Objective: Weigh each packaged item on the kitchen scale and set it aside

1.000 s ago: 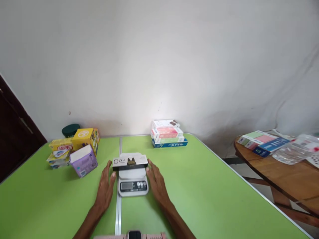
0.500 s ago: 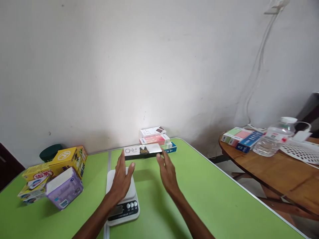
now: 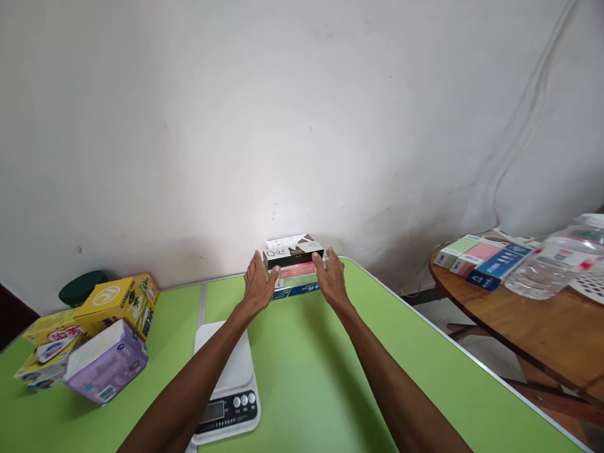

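Observation:
A flat black-and-white box (image 3: 293, 255) lies level at the top of a stack against the wall, its two ends between my hands. My left hand (image 3: 258, 283) grips its left end, thumb in front. At the right end my right hand (image 3: 332, 278) has its thumb against the box's front corner. Under it show a pink box (image 3: 297, 270), a green box (image 3: 299, 280) and a blue box (image 3: 297, 291). A white box (image 3: 285, 241) is partly hidden behind. Below my left forearm, a white kitchen scale (image 3: 233, 371) sits on the green table (image 3: 292, 365).
On the left stand a yellow carton (image 3: 117, 302), smaller yellow boxes (image 3: 50, 358), a purple tissue pack (image 3: 107, 362) and a dark green round lid (image 3: 82, 287). A wooden table (image 3: 523, 321) at right holds several small boxes (image 3: 481, 258) and a clear plastic jug (image 3: 547, 267).
Both hands have carried the black-and-white box away from me and slightly right, from above the table by the scale to the stack at the wall. The camera view has shifted a little.

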The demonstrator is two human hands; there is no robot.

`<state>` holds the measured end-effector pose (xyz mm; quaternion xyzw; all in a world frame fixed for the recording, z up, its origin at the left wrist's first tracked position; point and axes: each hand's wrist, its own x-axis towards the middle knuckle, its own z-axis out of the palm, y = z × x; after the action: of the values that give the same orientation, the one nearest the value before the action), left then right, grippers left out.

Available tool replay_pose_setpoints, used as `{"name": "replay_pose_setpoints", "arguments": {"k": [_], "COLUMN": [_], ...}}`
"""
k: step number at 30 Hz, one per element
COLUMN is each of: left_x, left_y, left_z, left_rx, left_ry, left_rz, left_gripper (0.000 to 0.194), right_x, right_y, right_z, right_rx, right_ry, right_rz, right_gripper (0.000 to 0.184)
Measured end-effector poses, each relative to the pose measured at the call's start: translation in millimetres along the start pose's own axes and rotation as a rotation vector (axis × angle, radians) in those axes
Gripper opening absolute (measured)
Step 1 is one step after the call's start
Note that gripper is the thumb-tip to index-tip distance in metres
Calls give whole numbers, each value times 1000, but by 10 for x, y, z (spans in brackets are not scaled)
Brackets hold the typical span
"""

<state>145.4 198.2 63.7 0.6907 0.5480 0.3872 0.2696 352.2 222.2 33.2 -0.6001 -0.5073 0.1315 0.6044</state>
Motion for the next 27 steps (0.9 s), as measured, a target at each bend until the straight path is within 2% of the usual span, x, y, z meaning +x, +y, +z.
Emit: {"name": "replay_pose_setpoints", "arguments": {"k": [2, 5, 10, 13, 16, 18, 20, 22, 24, 27], "left_x": [-168, -688, -1880, -2437, -2769, -2869, -2898, -2886, -2854, -2795], "left_y": [-45, -153, -375, -527, -743, -929, -1139, -1355, -1557, -1791], "left_z": [-118, -336, -691, -954, -1310, -1577, -1816, -1980, -2047, -2019], "left_rx": [-30, -65, -72, -60, 39, 119, 152, 122, 62, 5], "left_ry": [10, -20, -22, 102, 386, 612, 762, 799, 754, 684], "left_rz": [-17, 6, 69, 16, -74, -131, -191, -255, -303, -315], "left_gripper": [98, 96, 79, 71, 68, 70, 74, 80, 89, 94], "right_x": [-214, -720, -1670, -2140, -2552, -2781, -2964, -3103, -3217, -3387], "right_y": [-36, -160, -595, -1006, -1415, -1627, -1780, -1884, -1951, -1986], "right_z": [-106, -244, -261, -86, 247, 570, 966, 1391, 1777, 2143], "right_rx": [-22, -101, -117, -20, 119, 202, 268, 309, 343, 407], "right_ry": [13, 21, -241, -383, -619, -807, -924, -940, -902, -866], "right_rz": [36, -20, -223, -327, -318, -229, -108, 20, 104, 72], "right_gripper": [92, 89, 71, 60, 51, 52, 61, 76, 85, 82]}}
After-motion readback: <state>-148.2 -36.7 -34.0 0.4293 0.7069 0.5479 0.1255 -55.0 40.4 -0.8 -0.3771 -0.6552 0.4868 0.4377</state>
